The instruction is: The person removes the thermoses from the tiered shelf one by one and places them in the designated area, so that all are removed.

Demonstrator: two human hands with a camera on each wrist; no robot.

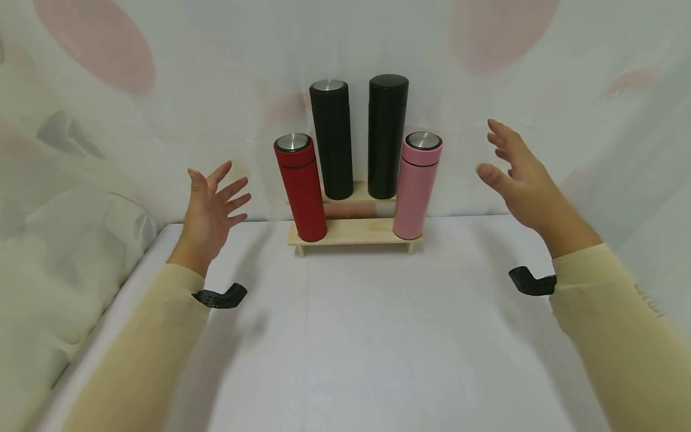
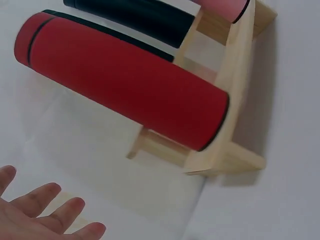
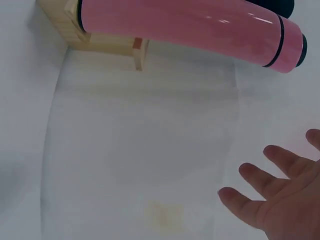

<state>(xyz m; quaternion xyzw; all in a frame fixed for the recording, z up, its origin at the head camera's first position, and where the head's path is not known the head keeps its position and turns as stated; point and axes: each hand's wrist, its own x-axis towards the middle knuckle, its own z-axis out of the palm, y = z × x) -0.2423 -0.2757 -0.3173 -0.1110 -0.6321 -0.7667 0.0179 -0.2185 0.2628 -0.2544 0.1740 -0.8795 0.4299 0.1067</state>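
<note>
A red thermos bottle (image 1: 301, 189) with a steel-topped lid stands at the left end of the lower step of a small wooden stand (image 1: 358, 230). At that step's right end is a pink thermos bottle (image 1: 418, 187). Two black thermos bottles, one with a steel top (image 1: 332, 141) and one with a dark top (image 1: 387, 137), stand on the step behind. My left hand (image 1: 209, 210) hovers left of the red bottle, fingers spread, touching nothing. Well to the right of the pink bottle, my right hand (image 1: 520, 177) is raised with its fingers extended and holds nothing.
The stand sits at the back of a white table (image 1: 367, 336), against a pale curtain (image 1: 227, 72) with pink patches. Folds of light cloth (image 1: 65, 252) bulge along the table's left side. Black wrist mounts (image 1: 221, 296) stick inward from both sleeves.
</note>
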